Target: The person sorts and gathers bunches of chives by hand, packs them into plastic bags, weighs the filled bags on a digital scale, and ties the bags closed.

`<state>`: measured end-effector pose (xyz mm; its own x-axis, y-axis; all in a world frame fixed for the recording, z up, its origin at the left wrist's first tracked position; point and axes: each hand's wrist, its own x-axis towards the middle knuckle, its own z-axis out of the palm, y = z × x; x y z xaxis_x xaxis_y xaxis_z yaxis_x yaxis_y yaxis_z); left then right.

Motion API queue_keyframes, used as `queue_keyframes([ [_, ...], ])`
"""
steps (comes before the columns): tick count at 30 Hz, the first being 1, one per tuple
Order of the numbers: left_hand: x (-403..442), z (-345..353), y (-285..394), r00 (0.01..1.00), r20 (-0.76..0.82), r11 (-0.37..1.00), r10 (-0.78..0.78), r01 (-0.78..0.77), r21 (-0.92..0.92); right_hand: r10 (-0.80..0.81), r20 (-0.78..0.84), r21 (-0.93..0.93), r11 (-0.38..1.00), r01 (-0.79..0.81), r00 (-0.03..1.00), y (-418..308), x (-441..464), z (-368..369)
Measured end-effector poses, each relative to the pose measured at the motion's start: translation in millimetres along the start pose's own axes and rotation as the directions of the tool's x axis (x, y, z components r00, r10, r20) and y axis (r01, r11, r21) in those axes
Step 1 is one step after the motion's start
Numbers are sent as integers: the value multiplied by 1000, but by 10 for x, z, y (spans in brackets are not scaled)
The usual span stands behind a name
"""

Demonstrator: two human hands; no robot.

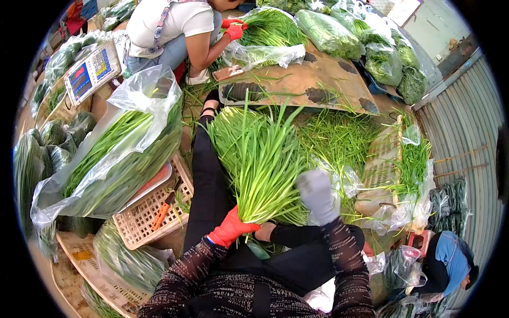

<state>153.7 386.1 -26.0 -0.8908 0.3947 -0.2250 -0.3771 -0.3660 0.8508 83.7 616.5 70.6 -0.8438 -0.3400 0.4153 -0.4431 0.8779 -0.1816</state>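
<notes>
From here, the red-gloved left hand [232, 229] closes round the pale stem ends [253, 213] of the green bunch [265, 164] before the lap [294, 265], best held snug, not crushed; the grey-gloved right hand [317, 195] beside it is too blurred to tell its grip.

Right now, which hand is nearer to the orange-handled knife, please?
Left. The left hand, holding leafy greens, is right of the orange-handled knife; the right hand is farther right, beyond the greens.
</notes>
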Motion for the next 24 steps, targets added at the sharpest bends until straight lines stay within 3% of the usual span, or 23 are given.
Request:
queue_keyframes([
  [1,-10,-3,-1,1000,-3,1000,6,-6,-2,163,-79,-15,986,-165,983,160,69,-91],
  [3,-19,-21,-10,1000,10,999,10,-11,35,281,-90,-327,898,-295,955,573,182,-186],
  [4,-16,-32,-9,1000,25,997,8,-9,71,280,-103,-329,896,-299,954,644,188,-220],
  [6,-6,-33,14,998,59,995,12,-17,97,149,-233,-683,678,-271,961,733,217,-313],
  [7,-2,-24,28,997,78,993,7,-16,115,146,-243,-687,672,-276,959,735,254,-329],
  [9,-18,-12,31,996,86,1000,-20,19,15,385,-128,-233,884,-405,914,663,309,-271],
  [10,-11,-17,27,996,86,999,-31,27,45,292,-95,7,956,-293,952,561,362,-253],
  [12,-10,-10,36,996,80,996,-25,19,85,418,211,267,845,-464,884,267,509,-234],
  [13,-10,-16,27,996,89,995,-27,18,94,425,202,270,842,-468,882,208,545,-159],
  [15,-15,-30,4,992,122,994,-29,15,112,391,257,53,907,-417,883,206,585,14],
  [19,-60,-7,63,993,112,995,-45,34,94,285,389,142,921,-363,876,538,595,323],
  [21,-33,-36,9,994,108,999,-34,30,33,406,259,74,896,-438,876,792,540,228],
  [23,-14,-66,-25,996,90,988,-18,3,157,519,118,-265,838,-477,847,1116,429,21],
  [24,-23,-42,17,995,84,993,-45,35,116,569,68,-330,788,-520,819,1312,304,-63],
])
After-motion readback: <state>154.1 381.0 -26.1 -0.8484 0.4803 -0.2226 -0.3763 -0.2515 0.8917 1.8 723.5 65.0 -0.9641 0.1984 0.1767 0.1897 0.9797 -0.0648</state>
